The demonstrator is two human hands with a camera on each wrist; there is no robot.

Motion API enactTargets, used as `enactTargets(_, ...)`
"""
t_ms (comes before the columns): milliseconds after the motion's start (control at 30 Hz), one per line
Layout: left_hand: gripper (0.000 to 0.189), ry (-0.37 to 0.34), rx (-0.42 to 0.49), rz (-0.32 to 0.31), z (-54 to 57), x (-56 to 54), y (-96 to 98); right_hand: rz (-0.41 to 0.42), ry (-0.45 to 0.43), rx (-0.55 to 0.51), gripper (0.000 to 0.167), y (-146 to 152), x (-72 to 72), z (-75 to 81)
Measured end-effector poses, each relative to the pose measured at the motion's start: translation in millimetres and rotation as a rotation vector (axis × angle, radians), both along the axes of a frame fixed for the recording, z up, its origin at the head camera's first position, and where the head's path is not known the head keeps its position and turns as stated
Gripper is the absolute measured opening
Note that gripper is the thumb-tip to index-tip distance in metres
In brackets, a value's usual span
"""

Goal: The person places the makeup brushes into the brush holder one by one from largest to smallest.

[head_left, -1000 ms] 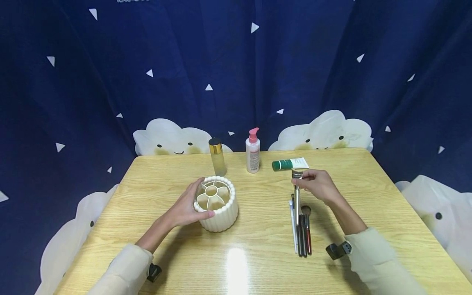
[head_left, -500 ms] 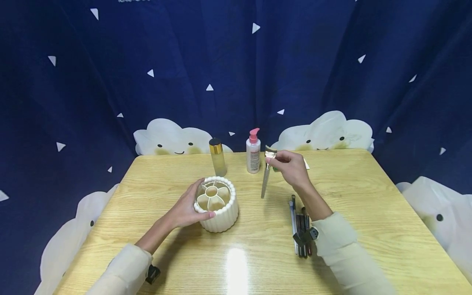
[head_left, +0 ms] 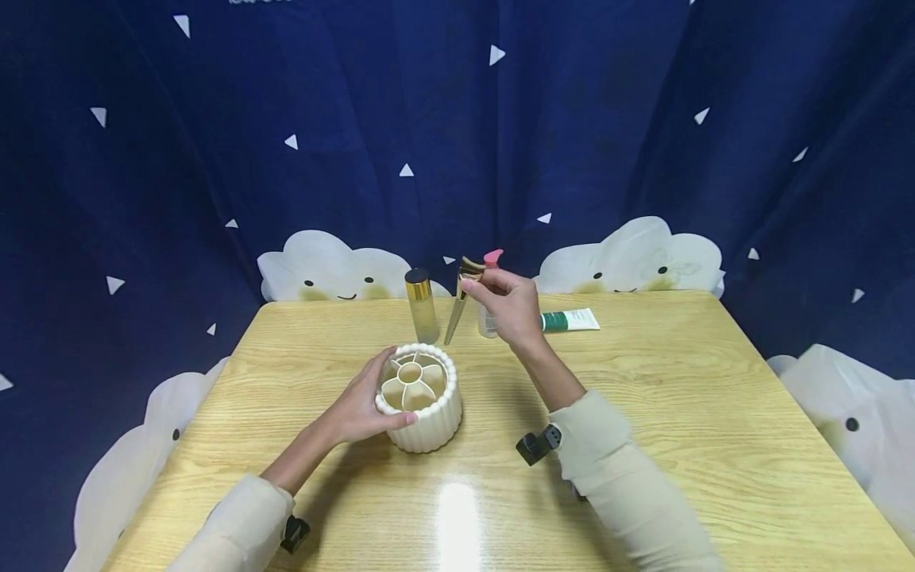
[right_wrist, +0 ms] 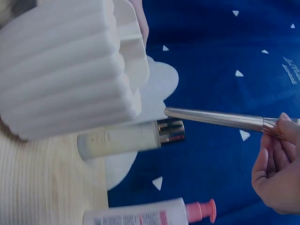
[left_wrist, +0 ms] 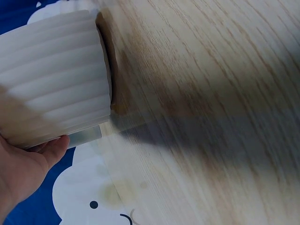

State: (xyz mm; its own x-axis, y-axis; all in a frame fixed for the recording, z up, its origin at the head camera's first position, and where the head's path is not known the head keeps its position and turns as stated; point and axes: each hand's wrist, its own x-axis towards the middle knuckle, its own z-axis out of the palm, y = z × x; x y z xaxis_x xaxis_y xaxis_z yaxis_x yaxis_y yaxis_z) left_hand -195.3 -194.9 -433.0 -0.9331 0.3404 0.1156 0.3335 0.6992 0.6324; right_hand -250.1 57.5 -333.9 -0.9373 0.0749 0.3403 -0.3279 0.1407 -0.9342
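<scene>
A cream ribbed brush holder with a beaded rim and petal-shaped compartments stands upright on the table. My left hand grips its left side, thumb along the front and fingers round the back. Up and to the right of it, my right hand pinches a makeup brush near its head. The brush's silvery handle points downward, its tip apart from the holder. In the right wrist view the brush handle is aimed toward the holder's open top. No brush shows inside the compartments.
Behind the holder stands a glass bottle with a black and gold cap. A pink-topped pump bottle is partly hidden by the right hand. A green and white tube lies to its right. The right sleeve covers the loose brushes.
My right hand has carried the makeup brush left and slightly away from me, from above the loose brushes to near the glass bottle. The left hand and the holder have stayed put.
</scene>
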Motion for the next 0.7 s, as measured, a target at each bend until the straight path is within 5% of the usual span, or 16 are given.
enactTargets(300, 0.112, -0.002, 0.012, -0.003, 3.0, 1.5, 1.0, 0.074, 0.057, -0.015, 0.017, -34, 0.5, -3.9)
enactTargets(700, 0.112, 0.002, 0.030, -0.007, 0.4, -0.8, 0.9, 0.149, 0.023, 0.159, 0.017, -49, 5.0, -26.0)
